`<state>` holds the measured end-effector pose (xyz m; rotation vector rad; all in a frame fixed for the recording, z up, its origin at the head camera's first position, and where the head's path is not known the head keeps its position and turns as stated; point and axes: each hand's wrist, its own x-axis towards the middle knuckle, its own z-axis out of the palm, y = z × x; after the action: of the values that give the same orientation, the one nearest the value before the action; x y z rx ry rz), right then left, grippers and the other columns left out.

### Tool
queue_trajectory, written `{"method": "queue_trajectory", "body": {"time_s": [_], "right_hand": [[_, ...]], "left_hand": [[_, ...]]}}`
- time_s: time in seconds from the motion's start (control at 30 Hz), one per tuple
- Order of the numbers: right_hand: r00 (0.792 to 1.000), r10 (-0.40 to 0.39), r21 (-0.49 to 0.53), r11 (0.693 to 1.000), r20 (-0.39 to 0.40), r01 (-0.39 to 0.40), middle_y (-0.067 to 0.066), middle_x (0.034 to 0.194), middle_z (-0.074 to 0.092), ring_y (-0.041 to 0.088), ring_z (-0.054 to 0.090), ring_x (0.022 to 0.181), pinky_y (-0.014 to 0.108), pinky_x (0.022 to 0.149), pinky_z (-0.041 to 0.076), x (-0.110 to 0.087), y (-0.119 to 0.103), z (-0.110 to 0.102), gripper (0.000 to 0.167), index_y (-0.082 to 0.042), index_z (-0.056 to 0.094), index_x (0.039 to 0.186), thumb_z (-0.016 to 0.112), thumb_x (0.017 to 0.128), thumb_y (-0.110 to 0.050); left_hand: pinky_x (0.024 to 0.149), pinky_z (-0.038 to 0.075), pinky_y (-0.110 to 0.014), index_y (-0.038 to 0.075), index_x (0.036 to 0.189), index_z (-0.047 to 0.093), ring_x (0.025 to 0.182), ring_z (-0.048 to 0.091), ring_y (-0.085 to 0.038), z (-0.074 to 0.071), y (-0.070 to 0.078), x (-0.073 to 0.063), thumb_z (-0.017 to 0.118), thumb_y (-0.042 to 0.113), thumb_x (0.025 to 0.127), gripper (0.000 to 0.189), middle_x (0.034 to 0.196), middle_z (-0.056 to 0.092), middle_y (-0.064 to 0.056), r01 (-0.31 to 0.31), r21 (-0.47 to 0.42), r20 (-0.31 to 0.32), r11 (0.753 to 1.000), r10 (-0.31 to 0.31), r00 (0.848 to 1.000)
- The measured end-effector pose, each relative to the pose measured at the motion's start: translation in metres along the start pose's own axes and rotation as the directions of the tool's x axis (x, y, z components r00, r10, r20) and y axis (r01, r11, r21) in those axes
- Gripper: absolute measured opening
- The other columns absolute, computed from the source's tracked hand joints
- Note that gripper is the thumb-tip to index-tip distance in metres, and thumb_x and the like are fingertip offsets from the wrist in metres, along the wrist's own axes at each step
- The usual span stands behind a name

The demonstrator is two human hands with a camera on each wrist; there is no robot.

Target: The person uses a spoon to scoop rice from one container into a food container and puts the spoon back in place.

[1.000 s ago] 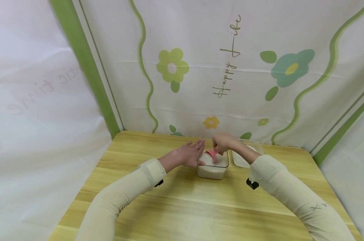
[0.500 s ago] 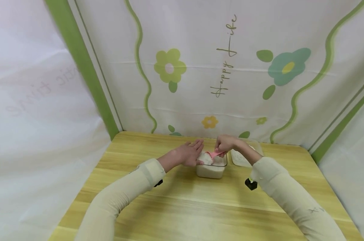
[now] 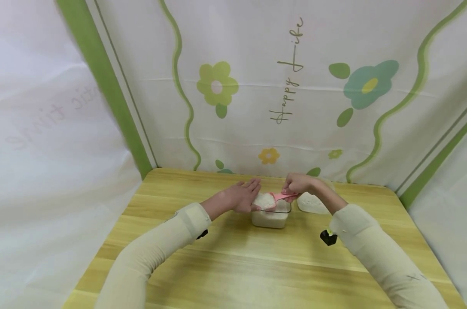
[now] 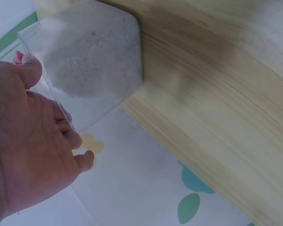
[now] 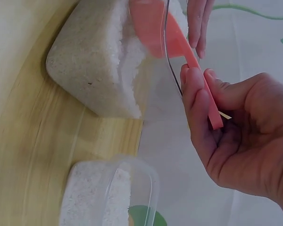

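A clear rectangular container (image 3: 270,221) of white grains that look like rice stands near the table's back edge. My left hand (image 3: 241,197) lies across its left rim with fingers extended, touching the edge; the left wrist view shows the fingertips (image 4: 73,140) slightly bent at the rim. With my right hand (image 3: 298,184) I grip the handle of a pink scoop (image 5: 153,28) between thumb and curled fingers. The scoop is over the container at rim height, and a heap of rice (image 3: 263,201) shows at its bowl beside my left hand.
To the right stands a second clear container (image 3: 314,205), also with white contents, partly behind my right forearm. The wooden table (image 3: 233,266) meets a white flowered curtain (image 3: 249,128) at the back. Curtains hang at both sides too.
My right hand has moved up and to the right, bringing the scoop up out of the rice, its bowl now more level. My left hand has stayed on the rim.
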<state>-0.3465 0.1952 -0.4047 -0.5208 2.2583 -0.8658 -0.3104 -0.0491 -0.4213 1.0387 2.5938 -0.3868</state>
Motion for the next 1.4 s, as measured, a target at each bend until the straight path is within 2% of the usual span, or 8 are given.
{"method": "queue_trajectory", "body": {"time_s": [0.3, 0.43, 0.57, 0.8, 1.03, 1.4], "right_hand": [[0.999, -0.018, 0.11, 0.994, -0.028, 0.021, 0.002, 0.064, 0.066, 0.005, 0.058, 0.054, 0.017, 0.051, 0.044, -0.016, 0.011, 0.0, 0.03, 0.017, 0.071, 0.093, 0.048, 0.101, -0.002], [0.999, -0.023, 0.163, 0.986, -0.045, 0.03, 0.005, 0.065, 0.064, 0.006, 0.055, 0.053, 0.019, 0.051, 0.041, -0.021, 0.02, 0.003, 0.032, 0.008, 0.068, 0.077, 0.048, 0.101, -0.001], [0.998, -0.014, 0.212, 0.977, -0.062, 0.027, 0.005, 0.07, 0.064, 0.007, 0.057, 0.057, 0.019, 0.053, 0.044, -0.026, 0.027, 0.004, 0.033, 0.001, 0.064, 0.073, 0.048, 0.102, -0.001], [0.995, -0.008, 0.305, 0.952, -0.097, 0.037, 0.005, 0.077, 0.067, 0.007, 0.066, 0.065, 0.019, 0.062, 0.055, -0.039, 0.04, 0.005, 0.029, 0.013, 0.069, 0.096, 0.046, 0.104, -0.002], [0.99, 0.015, 0.377, 0.926, -0.138, 0.038, 0.011, 0.085, 0.071, 0.007, 0.067, 0.07, 0.02, 0.066, 0.057, -0.048, 0.05, 0.009, 0.031, 0.02, 0.062, 0.118, 0.045, 0.105, -0.003], [0.986, 0.014, 0.411, 0.91, -0.165, 0.056, 0.008, 0.085, 0.071, 0.007, 0.067, 0.073, 0.018, 0.066, 0.057, -0.055, 0.054, 0.012, 0.034, 0.022, 0.056, 0.125, 0.042, 0.105, -0.002]], "left_hand": [[0.126, 0.019, -0.043, 0.009, 0.161, 0.0, 0.157, -0.002, -0.022, -0.001, 0.0, -0.001, 0.026, 0.061, 0.103, 0.082, 0.169, -0.008, -0.008, -0.002, 0.023, -0.009, 1.0, 0.002, 1.0], [0.126, 0.019, -0.044, 0.008, 0.161, 0.001, 0.157, -0.001, -0.023, -0.001, 0.001, -0.001, 0.027, 0.061, 0.104, 0.082, 0.17, -0.006, -0.009, -0.003, 0.019, -0.008, 1.0, 0.003, 1.0], [0.125, 0.02, -0.045, 0.008, 0.162, 0.002, 0.157, -0.001, -0.024, -0.002, 0.001, -0.001, 0.028, 0.06, 0.104, 0.082, 0.17, -0.004, -0.01, -0.006, 0.013, -0.005, 1.0, 0.006, 1.0], [0.126, 0.019, -0.044, 0.008, 0.162, 0.002, 0.157, -0.002, -0.022, -0.003, 0.001, -0.002, 0.03, 0.06, 0.104, 0.082, 0.17, -0.005, -0.009, -0.006, -0.017, -0.004, 1.0, 0.006, 1.0], [0.126, 0.018, -0.044, 0.009, 0.161, 0.0, 0.157, -0.003, -0.022, -0.001, 0.0, -0.001, 0.03, 0.062, 0.103, 0.084, 0.169, -0.01, -0.007, -0.003, -0.05, 0.003, 0.999, 0.003, 1.0], [0.126, 0.018, -0.044, 0.008, 0.161, 0.001, 0.157, -0.001, -0.022, -0.001, -0.002, -0.003, 0.031, 0.062, 0.103, 0.085, 0.169, -0.007, -0.009, -0.022, -0.087, -0.015, 0.996, 0.02, 1.0]]}}
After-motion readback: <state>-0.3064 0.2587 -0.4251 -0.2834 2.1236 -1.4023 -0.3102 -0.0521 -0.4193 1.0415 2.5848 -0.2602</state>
